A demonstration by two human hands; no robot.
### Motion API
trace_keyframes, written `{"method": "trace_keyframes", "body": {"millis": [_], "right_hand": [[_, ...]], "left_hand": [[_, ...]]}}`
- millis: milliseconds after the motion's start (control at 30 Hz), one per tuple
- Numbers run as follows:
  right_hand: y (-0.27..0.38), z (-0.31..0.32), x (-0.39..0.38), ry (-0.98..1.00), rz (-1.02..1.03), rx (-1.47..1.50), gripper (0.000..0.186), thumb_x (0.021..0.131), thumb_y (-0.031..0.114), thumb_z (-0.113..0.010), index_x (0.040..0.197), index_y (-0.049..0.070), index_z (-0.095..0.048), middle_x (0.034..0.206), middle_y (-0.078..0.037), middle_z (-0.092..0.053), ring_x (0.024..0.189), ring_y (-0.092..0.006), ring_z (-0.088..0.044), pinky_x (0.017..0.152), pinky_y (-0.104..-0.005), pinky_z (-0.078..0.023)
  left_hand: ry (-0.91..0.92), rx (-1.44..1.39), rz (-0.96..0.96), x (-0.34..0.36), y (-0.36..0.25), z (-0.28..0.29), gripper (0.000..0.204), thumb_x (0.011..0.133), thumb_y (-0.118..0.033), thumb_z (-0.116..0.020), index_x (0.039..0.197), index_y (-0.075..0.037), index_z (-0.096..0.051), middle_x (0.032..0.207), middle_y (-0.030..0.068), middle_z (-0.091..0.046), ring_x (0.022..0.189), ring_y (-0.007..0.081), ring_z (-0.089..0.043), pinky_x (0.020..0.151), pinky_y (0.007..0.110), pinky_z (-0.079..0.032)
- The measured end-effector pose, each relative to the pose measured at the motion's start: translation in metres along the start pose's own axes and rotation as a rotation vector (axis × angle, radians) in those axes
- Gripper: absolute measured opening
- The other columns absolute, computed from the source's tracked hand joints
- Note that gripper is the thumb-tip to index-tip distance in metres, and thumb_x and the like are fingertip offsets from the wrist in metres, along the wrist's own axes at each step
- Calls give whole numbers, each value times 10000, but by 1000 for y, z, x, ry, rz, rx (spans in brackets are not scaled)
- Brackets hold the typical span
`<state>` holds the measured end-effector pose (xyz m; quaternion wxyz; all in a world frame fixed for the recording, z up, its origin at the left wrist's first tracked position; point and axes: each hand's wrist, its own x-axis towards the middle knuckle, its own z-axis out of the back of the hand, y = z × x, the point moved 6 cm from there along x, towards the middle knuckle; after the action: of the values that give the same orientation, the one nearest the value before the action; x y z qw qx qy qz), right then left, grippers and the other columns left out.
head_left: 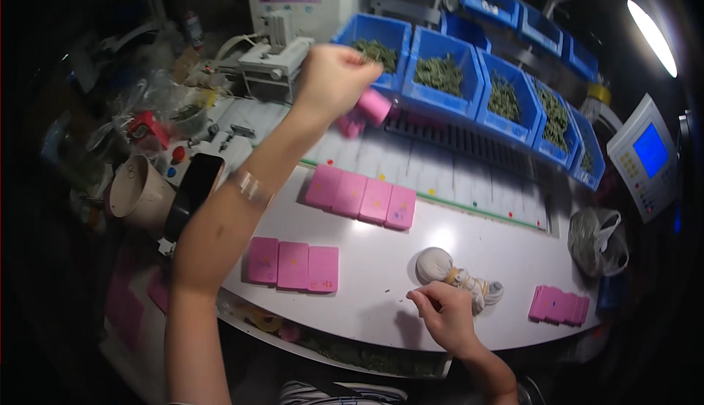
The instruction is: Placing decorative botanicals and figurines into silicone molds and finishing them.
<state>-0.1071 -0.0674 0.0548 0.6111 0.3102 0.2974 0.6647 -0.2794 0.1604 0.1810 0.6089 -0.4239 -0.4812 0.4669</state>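
My left hand (336, 82) is stretched forward to the leftmost front blue bin (400, 32), which holds small dark-green pieces (378, 54). Its fingers are pinched together at the bin's edge; what they hold, if anything, is hidden. Just below it is a pink roll-shaped thing (375, 106). Low over the white tabletop (381, 258), my right hand (449, 318) has its fingers curled in, and I cannot make out anything in them. Beside that hand lies a pale cloth bundle (435, 265) tied with tan bands. A few dark specks lie to its left.
More blue bins (506, 100) of green pieces run right. Pink cards (359, 196) lie in overlapping rows, with others (293, 264) at left and a stack (559, 306) at right. A screened device (645, 155), plastic bag (598, 240), beige cup (139, 188) and black phone (196, 188) flank the table.
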Motion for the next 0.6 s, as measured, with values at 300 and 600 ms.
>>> {"method": "trace_keyframes", "body": {"millis": [300, 600], "right_hand": [[93, -5, 45, 15, 406, 447, 251, 834, -126, -405, 1038, -69, -541, 931, -160, -552, 798, -183, -587, 645, -252, -488], [224, -161, 59, 567, 631, 643, 374, 737, -173, -381, 1054, -36, -525, 1118, -151, -488, 997, -223, -543, 836, -295, -447]], "left_hand": [[-9, -390, 146, -44, 68, 9, 808, 843, -677, -361, 896, 91, -607, 623, 176, -631, 553, 189, -629, 572, 283, -510], [-367, -428, 49, -270, 100, 162, 437, 933, -413, -457, 934, 4, -589, 742, 101, -652, 534, 108, -606, 442, 257, -486]]}}
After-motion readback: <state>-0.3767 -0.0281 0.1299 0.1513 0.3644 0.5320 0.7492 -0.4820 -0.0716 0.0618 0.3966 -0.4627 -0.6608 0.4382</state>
